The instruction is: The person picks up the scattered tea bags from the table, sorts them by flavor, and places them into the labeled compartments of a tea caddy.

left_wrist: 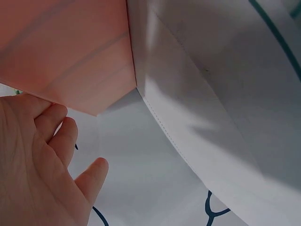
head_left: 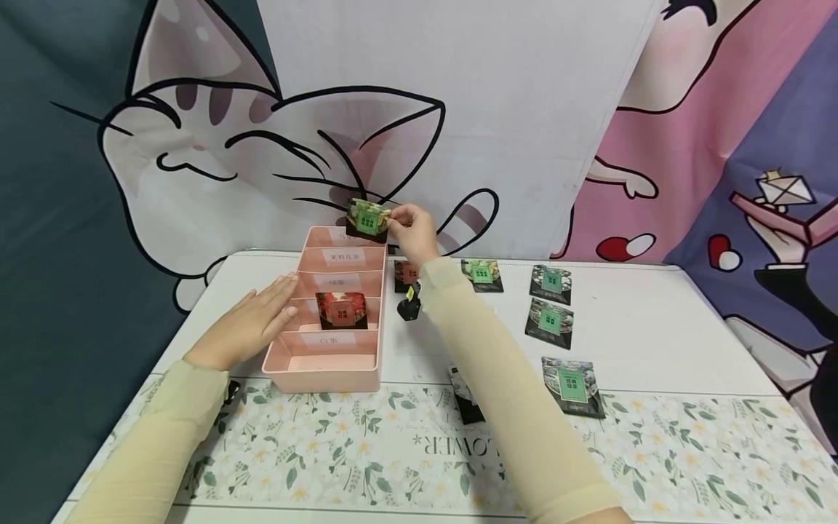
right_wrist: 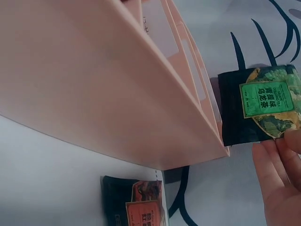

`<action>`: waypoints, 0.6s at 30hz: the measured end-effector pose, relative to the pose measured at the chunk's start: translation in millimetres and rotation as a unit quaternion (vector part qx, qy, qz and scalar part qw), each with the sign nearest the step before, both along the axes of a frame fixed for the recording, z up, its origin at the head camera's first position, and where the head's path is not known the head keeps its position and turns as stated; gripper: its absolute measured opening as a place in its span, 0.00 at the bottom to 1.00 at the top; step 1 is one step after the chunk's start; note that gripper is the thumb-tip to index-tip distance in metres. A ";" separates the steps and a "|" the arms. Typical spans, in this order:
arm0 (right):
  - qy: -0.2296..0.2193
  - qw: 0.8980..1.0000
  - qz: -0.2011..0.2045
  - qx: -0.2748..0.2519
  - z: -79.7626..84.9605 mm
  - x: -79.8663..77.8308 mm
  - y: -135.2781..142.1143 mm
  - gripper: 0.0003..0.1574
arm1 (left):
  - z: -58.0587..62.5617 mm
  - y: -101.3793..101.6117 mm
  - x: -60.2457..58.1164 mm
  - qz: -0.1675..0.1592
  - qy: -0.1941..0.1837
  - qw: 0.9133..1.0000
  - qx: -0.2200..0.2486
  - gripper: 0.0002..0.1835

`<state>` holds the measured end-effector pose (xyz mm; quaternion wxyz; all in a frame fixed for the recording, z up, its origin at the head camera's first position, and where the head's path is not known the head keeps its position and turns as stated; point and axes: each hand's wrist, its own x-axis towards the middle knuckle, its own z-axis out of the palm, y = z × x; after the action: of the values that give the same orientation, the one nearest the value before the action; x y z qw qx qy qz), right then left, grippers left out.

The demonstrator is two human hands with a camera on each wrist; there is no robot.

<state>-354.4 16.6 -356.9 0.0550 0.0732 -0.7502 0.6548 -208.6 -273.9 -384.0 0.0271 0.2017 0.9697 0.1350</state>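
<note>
Note, above the far edge of the pink box (head_left: 327,382) on the counter (head_left: 628,313), a green-labelled sachet (head_left: 366,219), probably light, pliable and slick, best taken by a flat margin, pinched so by the right hand (head_left: 415,233), with the left hand (head_left: 249,324) laid straight-fingered against the box's left edge.

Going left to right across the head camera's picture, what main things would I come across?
Left hand → pink divided box → right hand → yellow-and-green packet lying flat → the three grey-patterned packets with green labels.
</note>
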 end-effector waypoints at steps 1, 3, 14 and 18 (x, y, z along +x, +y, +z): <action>-0.001 1.000 -0.001 -0.003 -0.5 -0.3 0.1 0.04 | -0.6 -0.4 -0.1 -0.001 0.000 1.000 0.000 0.36; 0.001 1.000 -0.001 -0.008 -1.7 -1.3 0.0 0.04 | -1.5 -0.7 0.0 0.000 -0.001 1.000 -0.001 0.36; -0.007 0.998 -0.020 0.054 -9.3 -3.4 -8.9 0.03 | -3.0 -1.5 -1.2 0.002 -0.005 1.000 -0.002 0.36; -0.022 0.997 -0.015 0.076 -11.4 -2.0 -10.8 0.03 | -3.1 -1.7 -1.7 0.002 -0.005 1.000 -0.002 0.37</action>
<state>-356.4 5.8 -368.3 0.0425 0.0513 -0.7997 0.5967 -210.3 -275.6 -387.2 0.0325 0.1993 0.9702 0.1338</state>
